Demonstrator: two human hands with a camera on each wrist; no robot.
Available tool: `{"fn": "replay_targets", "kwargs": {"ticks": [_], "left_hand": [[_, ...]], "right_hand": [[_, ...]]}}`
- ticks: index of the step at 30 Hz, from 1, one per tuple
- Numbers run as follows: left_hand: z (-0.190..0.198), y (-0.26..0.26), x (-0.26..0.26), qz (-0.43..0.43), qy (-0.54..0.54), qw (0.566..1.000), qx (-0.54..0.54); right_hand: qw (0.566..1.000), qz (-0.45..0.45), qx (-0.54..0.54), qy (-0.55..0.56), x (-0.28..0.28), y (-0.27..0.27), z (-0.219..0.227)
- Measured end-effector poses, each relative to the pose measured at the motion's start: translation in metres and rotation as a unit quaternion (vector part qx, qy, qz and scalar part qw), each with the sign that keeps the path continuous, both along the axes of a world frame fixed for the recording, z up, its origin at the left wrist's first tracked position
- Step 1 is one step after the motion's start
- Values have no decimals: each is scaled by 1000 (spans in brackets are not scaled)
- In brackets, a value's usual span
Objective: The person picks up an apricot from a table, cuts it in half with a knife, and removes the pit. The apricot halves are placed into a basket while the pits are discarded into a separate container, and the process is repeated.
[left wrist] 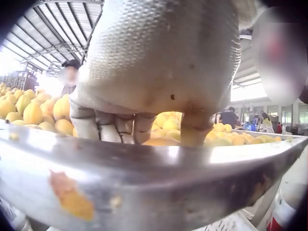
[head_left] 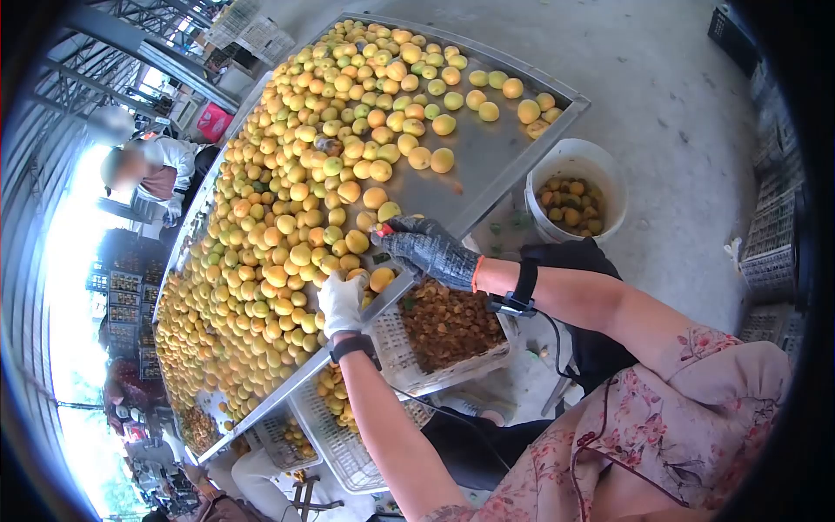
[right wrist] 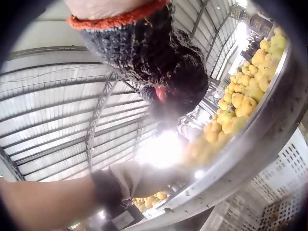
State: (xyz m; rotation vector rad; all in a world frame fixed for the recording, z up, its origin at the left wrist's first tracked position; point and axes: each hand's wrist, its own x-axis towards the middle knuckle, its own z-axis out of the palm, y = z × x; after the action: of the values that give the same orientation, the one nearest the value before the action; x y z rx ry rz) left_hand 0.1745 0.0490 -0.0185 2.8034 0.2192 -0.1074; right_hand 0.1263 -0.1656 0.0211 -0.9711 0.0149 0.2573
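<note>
My left hand, in a white glove, reaches over the table's near rim among yellow-orange apricots. In the left wrist view its fingers point down, spread from the thumb, with an apricot low in the gap. The metal rim covers the fingertips there. My right hand, in a dark grey knit glove with an orange cuff, grips a small tool with a red handle just above the rim. Its working end is hidden.
The metal table has a raised rim. A white bucket with fruit stands to the right. Below the rim are a crate of brown scraps and another crate with apricots. Another person stands across the table.
</note>
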Motion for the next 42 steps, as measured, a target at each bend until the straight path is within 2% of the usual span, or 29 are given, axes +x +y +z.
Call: {"fn": "replay_targets", "kwargs": {"ticks": [1,3,4,5,6,7,8,9,10,11,12,14,15,17,19,20,21,22,26,31,34,36,39,42], "left_hand": [[-2,6,0,2,-3,1000,2],[-2,15,-6,15,-28,970,-240],[-3,20,-10,41,-32,939,-340],[20,16,-22,65,-31,946,-317],[20,21,-33,93,-56,856,-505],[20,24,-45,115,-81,729,-670],[35,15,-62,128,-92,650,-743],[40,10,-78,65,-116,615,-777],[42,8,-91,49,-144,590,-793],[43,7,-102,33,-171,565,-807],[44,5,-112,34,-179,539,-823],[45,3,-128,68,-207,546,-809],[44,3,-134,68,-215,558,-799],[41,5,-143,81,-226,555,-797],[32,13,-152,51,-189,513,-836],[30,14,-155,65,-202,529,-822],[28,15,-157,65,-204,527,-823],[27,13,-158,69,-208,531,-819],[30,12,-163,81,-230,529,-813],[32,20,-164,97,-251,540,-798],[30,22,-166,100,-249,538,-799],[29,22,-165,97,-267,576,-767],[34,17,-166,64,-253,552,-792],[51,10,-167,66,-248,550,-795]], "right_hand": [[1000,5,21,2,-2,2,-1],[999,13,42,2,-9,-1,20],[1000,22,9,-6,-9,1,4],[999,32,-22,-15,-11,2,5],[998,59,-18,1,-14,0,8],[998,66,-16,-4,-17,5,-2],[991,33,-100,-84,-21,13,-11],[970,0,-181,-162,-27,21,-17],[993,48,-83,-65,-35,27,-14],[993,58,-83,-67,-44,33,-15],[977,54,-148,-141,-52,39,-16],[923,61,-283,-254,-62,43,-10],[921,67,-283,-258,-67,44,-3],[892,39,-293,-341,-76,46,6],[889,54,-290,-350,-80,53,0],[885,70,-311,-340,-82,58,-1],[880,85,-331,-329,-85,61,-3],[848,66,-375,-369,-85,66,-14],[846,87,-381,-363,-90,79,-19],[835,35,-395,-382,-93,88,-12],[828,54,-393,-398,-94,90,-15],[833,52,-386,-393,-91,94,-24],[840,55,-383,-381,-90,96,-22],[845,36,-370,-385,-84,98,-27]]}}
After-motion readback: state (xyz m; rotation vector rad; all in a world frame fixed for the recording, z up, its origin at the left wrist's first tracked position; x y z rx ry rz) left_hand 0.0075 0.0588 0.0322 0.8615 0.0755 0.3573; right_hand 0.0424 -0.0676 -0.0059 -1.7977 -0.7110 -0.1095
